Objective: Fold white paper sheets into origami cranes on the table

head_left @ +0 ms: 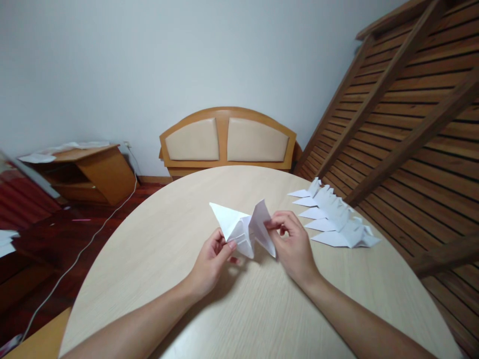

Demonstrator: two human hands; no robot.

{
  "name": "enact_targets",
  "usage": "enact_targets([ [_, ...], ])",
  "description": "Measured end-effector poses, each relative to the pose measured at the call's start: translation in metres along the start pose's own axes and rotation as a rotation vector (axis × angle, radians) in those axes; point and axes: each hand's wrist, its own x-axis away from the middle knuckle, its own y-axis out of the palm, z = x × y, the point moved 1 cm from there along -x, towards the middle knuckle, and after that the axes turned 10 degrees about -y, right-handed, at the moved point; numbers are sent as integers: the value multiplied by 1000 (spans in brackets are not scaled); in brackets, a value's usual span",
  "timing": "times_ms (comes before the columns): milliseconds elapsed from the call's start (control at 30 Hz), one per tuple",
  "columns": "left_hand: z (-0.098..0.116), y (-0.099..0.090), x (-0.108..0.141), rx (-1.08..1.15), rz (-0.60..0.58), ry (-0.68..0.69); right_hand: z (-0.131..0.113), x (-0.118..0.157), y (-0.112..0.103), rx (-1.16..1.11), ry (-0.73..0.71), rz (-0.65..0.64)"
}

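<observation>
Between my two hands is a folded white paper figure (pixel 245 234), held just over the round table (pixel 149 259). It has a pointed flap reaching up to the left and a second flap standing upright on the right. My left hand (pixel 213 254) pinches its lower left part between thumb and fingers. On the other side, my right hand (pixel 290 239) grips the edge of the right flap. Right of my right hand lies a row of several similar folded paper figures (pixel 333 214), their pointed ends facing left.
Behind the table stands a wooden headboard (pixel 223 142) with two beige panels. A slatted wooden frame (pixel 404 124) leans along the right side. At the left are a low wooden cabinet (pixel 101 174) with papers on top and a white cable (pixel 80 254) across the floor.
</observation>
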Motion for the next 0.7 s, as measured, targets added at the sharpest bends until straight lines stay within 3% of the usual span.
enact_targets([
  [67, -2, 0, -1, -33, 29, 18, -2, -1, 1, -4, 39, -64],
  [300, -6, -3, 0, -216, 44, 124, -14, 7, 13, -329, 316, -248],
  [500, -3, 2, 9, -442, 62, 228, -23, 6, 12, -416, 296, -287],
  [700, -1, 3, 10, -509, 94, 264, -19, 8, 12, -451, 328, -332],
])
